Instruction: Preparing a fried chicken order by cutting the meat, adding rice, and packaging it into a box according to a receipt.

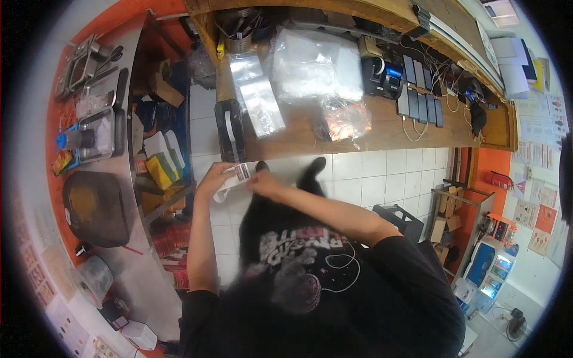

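Note:
A short strip of white labels (241,172) with dark print is stretched between my hands, in front of the workbench's near edge. My left hand (216,178) pinches its left end, and a loose white tail curls down below the fingers. My right hand (266,184) is closed at the strip's right end, with the fingertips partly hidden. Just beyond the strip, a long black device (230,130) sits at the bench's left corner. To its right lie silver foil pouches (258,98) and a pile of clear plastic bags (319,62).
An orange item in clear plastic (347,119) lies near the edge of the wooden bench (406,136). Farther right are a black machine (382,79), several flat dark devices (419,106) and tangled cables. On my left runs a metal table (134,262) with trays and a black chair seat (95,209).

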Demonstrator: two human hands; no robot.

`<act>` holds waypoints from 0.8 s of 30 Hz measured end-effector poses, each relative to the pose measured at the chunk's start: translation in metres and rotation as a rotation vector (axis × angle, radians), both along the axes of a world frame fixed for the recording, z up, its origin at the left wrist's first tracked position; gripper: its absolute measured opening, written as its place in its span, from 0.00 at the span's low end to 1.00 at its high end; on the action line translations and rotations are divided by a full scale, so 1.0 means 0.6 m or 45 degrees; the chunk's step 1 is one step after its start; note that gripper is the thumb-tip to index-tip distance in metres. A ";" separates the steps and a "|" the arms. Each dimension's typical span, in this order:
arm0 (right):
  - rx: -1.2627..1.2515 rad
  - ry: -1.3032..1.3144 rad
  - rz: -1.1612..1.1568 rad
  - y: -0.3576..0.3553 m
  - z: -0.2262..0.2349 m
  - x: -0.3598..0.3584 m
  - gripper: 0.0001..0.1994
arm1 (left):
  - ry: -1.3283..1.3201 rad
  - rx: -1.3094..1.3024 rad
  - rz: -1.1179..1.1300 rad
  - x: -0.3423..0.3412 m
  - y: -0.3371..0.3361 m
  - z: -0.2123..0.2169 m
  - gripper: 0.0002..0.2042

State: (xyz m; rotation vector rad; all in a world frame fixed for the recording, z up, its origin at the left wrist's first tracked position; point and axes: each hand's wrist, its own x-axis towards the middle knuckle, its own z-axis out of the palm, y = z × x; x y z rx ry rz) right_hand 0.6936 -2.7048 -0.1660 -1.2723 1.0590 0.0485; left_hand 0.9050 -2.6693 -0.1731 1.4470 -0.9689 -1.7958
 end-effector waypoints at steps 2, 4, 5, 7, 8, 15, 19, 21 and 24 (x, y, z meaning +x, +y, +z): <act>0.131 -0.047 -0.085 0.017 0.001 -0.014 0.11 | 0.134 0.117 0.051 -0.001 0.008 -0.006 0.15; 0.261 -0.084 -0.165 0.027 -0.008 -0.019 0.10 | 0.238 0.215 0.021 -0.005 0.015 -0.013 0.18; 0.259 -0.076 -0.176 0.027 -0.016 -0.020 0.10 | 0.269 0.175 -0.012 -0.009 0.017 -0.018 0.18; 0.172 -0.051 -0.127 0.027 -0.033 -0.015 0.10 | 0.070 0.196 0.183 -0.022 0.019 -0.029 0.17; 0.165 -0.058 -0.143 0.026 -0.041 -0.014 0.10 | 0.024 0.161 0.200 -0.028 0.017 -0.034 0.18; 0.123 -0.011 -0.045 0.003 -0.089 -0.002 0.11 | -1.133 -0.032 0.126 -0.060 0.001 -0.046 0.10; -0.562 -0.064 0.571 -0.003 -0.085 -0.028 0.12 | -1.067 -0.246 0.010 -0.096 0.034 -0.025 0.09; -0.463 -0.018 0.550 -0.005 -0.072 -0.064 0.14 | -0.893 -0.313 0.164 -0.132 0.039 -0.022 0.09; -0.286 -0.005 0.315 -0.022 -0.050 -0.149 0.15 | -0.695 -0.382 0.291 -0.222 0.013 -0.031 0.13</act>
